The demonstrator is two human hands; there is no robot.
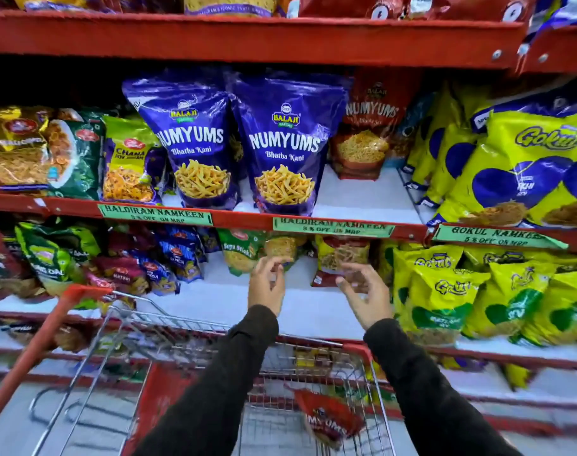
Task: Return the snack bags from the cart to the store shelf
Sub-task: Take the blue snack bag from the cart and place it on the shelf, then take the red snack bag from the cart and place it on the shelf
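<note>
Above the cart [195, 327], both hands, left hand [266, 284] and right hand [366, 292], are held open and empty; one red bag [326, 419] is seen inside.

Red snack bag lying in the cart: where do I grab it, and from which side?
Grip the red snack bag by its upper edge, coming straight down from above. It lies tilted against the basket floor of the cart, whose wire walls likely block any sideways approach. Both the left hand and right hand are empty; the right is a little nearer.
</note>
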